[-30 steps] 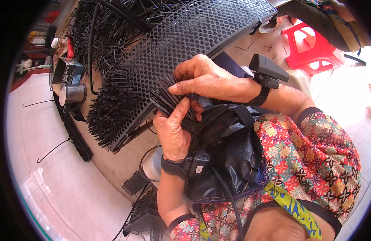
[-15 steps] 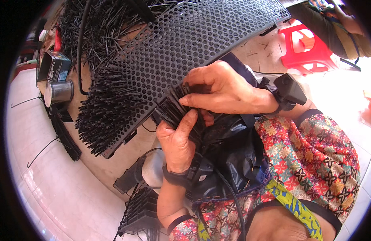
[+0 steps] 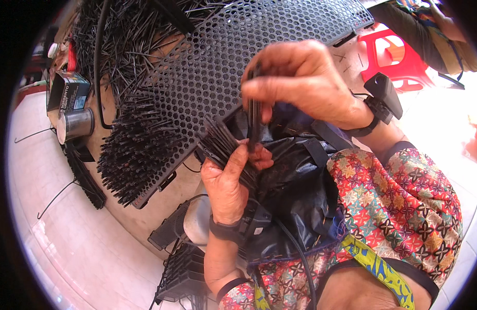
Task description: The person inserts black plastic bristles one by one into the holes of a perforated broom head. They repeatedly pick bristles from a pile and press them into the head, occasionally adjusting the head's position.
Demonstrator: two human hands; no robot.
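Note:
My left hand (image 3: pixel 229 181) is closed round a bundle of thin black sticks (image 3: pixel 216 140), their ends fanning out above the thumb. Just to its upper right, my right hand (image 3: pixel 308 85) pinches a few black sticks (image 3: pixel 255 119) upright between thumb and fingers; they are slightly blurred, so I cannot tell how many. Beyond both hands slants a black perforated board (image 3: pixel 217 67) with rows of holes. Many black sticks (image 3: pixel 137 150) stand packed in the holes at its left end. A black sheet (image 3: pixel 300 181) covers my lap beneath the hands.
Behind the board lies a heap of loose black sticks (image 3: pixel 127 57). At left are a metal can (image 3: pixel 79 124) and a small box (image 3: pixel 72 95). A red plastic stool (image 3: pixel 370 59) stands at far right, near another person's leg (image 3: pixel 414 36). A black slotted object (image 3: pixel 184 274) sits below.
My right hand has lifted up and away from the bundle, carrying a few sticks with it. The left hand stays in about the same place, still gripping its bundle.

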